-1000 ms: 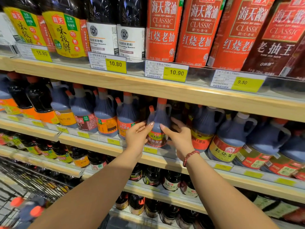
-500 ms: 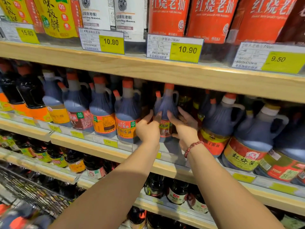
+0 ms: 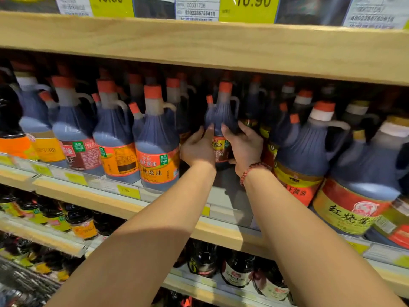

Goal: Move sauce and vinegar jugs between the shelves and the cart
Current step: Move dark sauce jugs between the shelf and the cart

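Observation:
A dark soy sauce jug (image 3: 223, 117) with a red cap and a handle stands deep on the middle shelf (image 3: 223, 234). My left hand (image 3: 198, 148) wraps its left side and my right hand (image 3: 244, 147), with a bead bracelet at the wrist, wraps its right side. Both hands hold the jug at label height. Its lower body is hidden behind my hands. A gap of bare shelf lies in front of it.
More jugs stand on both sides: an orange-labelled jug (image 3: 157, 142) close on the left, a larger jug (image 3: 303, 151) close on the right. The upper shelf board (image 3: 199, 45) hangs just above the caps. Small bottles (image 3: 236, 271) fill the shelf below.
Both hands have pushed the jug farther back into the shelf, and the camera has come closer to the shelf.

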Available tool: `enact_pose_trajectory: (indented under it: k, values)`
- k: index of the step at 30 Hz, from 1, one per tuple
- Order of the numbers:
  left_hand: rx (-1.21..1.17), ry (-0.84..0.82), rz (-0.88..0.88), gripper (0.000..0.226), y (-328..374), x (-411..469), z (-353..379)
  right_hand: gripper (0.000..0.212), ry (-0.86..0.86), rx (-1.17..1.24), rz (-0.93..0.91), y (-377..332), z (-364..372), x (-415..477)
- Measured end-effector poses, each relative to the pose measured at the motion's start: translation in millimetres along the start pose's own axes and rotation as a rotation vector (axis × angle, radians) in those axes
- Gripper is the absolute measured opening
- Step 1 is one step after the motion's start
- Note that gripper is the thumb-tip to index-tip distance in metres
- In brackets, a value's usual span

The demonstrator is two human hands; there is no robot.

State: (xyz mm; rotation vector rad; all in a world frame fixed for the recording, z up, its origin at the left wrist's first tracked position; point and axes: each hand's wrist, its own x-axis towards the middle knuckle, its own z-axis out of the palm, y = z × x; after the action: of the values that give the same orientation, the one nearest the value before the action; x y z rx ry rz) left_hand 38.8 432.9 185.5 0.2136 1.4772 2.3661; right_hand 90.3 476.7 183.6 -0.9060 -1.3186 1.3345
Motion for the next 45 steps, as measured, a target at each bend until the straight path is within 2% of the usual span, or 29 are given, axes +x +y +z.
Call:
enact_pose_trajectory:
  k: [5,10,16,18,21,25,27,29,33,38,45]
  values:
    - [0.009,-0.021,0.072,0.036,-11,12,7,0.063,0.006,0.029,0.013,3,2,13]
    - [0.017,-0.07,0.057,0.031,-7,15,7,0.068,0.03,-0.019,0.011,6,6,18]
    - [0.28,-0.027,0.041,0.027,0,9,2,0.068,0.02,-0.101,-0.037,3,4,15]
    - [0.283,-0.044,-0.023,0.022,1,8,-2,0.066,0.016,-0.121,-0.032,0,0,9]
    - [0.317,-0.114,-0.054,0.016,11,-3,-12,0.058,0.041,-0.067,0.012,-1,-9,-8]
    - [0.339,-0.189,0.019,0.02,29,-30,-33,0.046,0.017,0.022,0.108,-9,-22,-42]
    - [0.325,-0.198,-0.031,0.016,34,-42,-48,0.035,-0.004,0.046,0.137,-14,-27,-59]
    - [0.319,-0.217,-0.102,0.016,41,-51,-64,0.018,-0.036,0.061,0.169,-20,-29,-73]
    - [0.293,-0.23,-0.162,0.025,64,-68,-98,0.012,-0.157,0.009,0.13,-36,-28,-95]
    - [0.347,-0.105,-0.1,0.023,86,-78,-159,0.03,-0.364,-0.014,0.095,-46,-5,-134]
    - [0.398,0.115,-0.107,0.023,116,-69,-268,0.025,-0.614,-0.002,0.177,-39,74,-190]
